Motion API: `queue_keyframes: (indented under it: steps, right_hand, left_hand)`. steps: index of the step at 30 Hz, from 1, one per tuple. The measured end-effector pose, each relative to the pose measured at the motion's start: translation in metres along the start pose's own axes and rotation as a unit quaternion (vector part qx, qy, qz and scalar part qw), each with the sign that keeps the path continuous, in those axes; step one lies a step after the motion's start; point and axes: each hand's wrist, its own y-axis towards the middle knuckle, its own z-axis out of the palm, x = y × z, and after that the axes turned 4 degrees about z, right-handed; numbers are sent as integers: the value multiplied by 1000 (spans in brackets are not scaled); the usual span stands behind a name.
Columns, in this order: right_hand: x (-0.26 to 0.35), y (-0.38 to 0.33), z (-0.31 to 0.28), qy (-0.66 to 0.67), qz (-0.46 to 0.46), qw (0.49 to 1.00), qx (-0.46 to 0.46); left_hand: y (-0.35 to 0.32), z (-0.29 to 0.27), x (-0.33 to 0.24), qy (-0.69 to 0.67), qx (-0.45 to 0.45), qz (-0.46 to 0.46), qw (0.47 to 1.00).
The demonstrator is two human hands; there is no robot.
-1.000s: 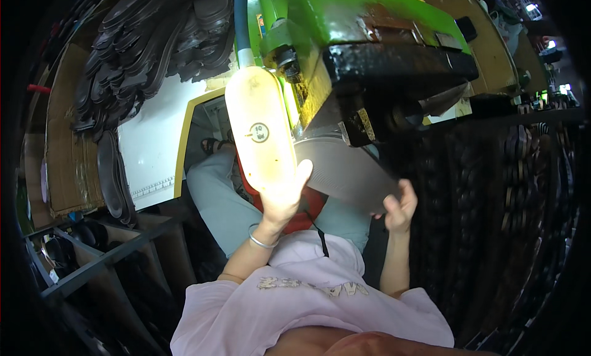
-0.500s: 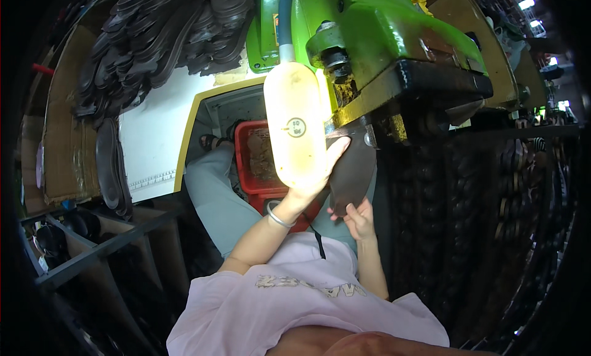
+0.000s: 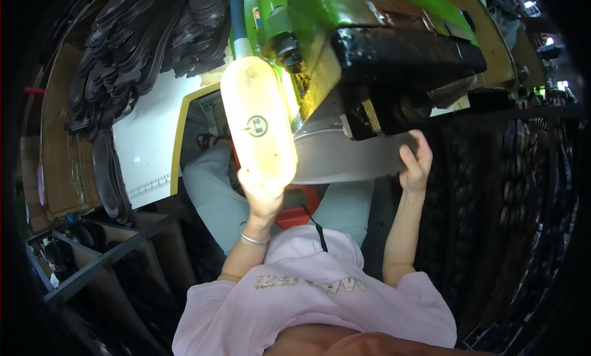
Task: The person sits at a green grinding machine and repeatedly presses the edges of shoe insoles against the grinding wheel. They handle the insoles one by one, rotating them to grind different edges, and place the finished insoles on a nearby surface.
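Note:
A dark shoe sole (image 3: 351,156) lies crosswise under the black head of a green machine (image 3: 394,54). My right hand (image 3: 417,162) pinches its right end between thumb and fingers. The sole's left end runs behind a bright, oblong lamp (image 3: 258,122) on a bendable grey neck. My left hand (image 3: 265,196) is at the lower end of this lamp, near the sole's left end. Its fingers are mostly hidden behind the lamp, so its hold does not show.
At the far left, many dark soles (image 3: 123,60) are piled on a white table (image 3: 144,146) with a yellow edge. A separate stack of soles (image 3: 109,177) stands at its left side. A red bin (image 3: 289,217) sits below my hands. Racks of dark footwear (image 3: 458,233) line the right.
The sole has turned from nearly upright to crosswise. My right hand has moved up and right with its end, and my left hand has shifted left. The whole view has also shifted slightly.

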Motion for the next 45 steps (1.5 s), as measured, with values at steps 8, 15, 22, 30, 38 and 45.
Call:
queue_keyframes:
  steps: [8, 15, 22, 30, 38, 45]
  right_hand:
    - [3, 41, 68, 13, -68, 990, 121]
    - [-6, 36, 65, -8, -58, 988, 142]
    - [1, 42, 3, 19, -17, 997, -79]
    - [13, 37, 50, 14, 24, 999, 19]
    - [-1, 17, 109, -37, 74, 988, 128]
    - [-7, 28, 130, -41, -3, 992, 117]
  left_hand:
    - [11, -50, -52, -44, -11, -35, 998]
    - [-7, -76, -41, 20, 3, -36, 999]
    - [21, 19, -5, 79, 58, 121, 988]
    - [6, -15, -36, -100, -38, -64, 992]
    - [-4, -107, -34, -73, -16, -145, 987]
    - [-62, -71, -5, -17, 129, -298, 946]
